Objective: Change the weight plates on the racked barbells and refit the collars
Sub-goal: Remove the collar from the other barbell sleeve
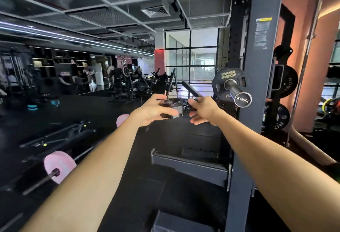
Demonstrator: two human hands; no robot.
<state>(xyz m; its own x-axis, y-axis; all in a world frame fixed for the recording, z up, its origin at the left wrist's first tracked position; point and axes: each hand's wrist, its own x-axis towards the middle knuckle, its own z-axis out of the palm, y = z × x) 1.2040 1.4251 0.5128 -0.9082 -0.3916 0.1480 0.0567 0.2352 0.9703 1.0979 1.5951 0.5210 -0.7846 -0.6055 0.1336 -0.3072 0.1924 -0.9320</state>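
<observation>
Head view: your left hand point(152, 111) holds the black collar point(172, 108) in a curled grip, your right hand point(203, 111) pinching its lever, likely opening it for the barbell sleeve point(237, 92) just right, outside the plate point(229, 82).

Both forearms are bare down to the hands point(156, 110), without sleeves.

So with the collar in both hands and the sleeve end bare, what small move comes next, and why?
Probably carry the collar right and up to the bare sleeve end and slide it on. The left hand and right hand hold it below and left of the sleeve, and the plate has no collar in front of it.
</observation>
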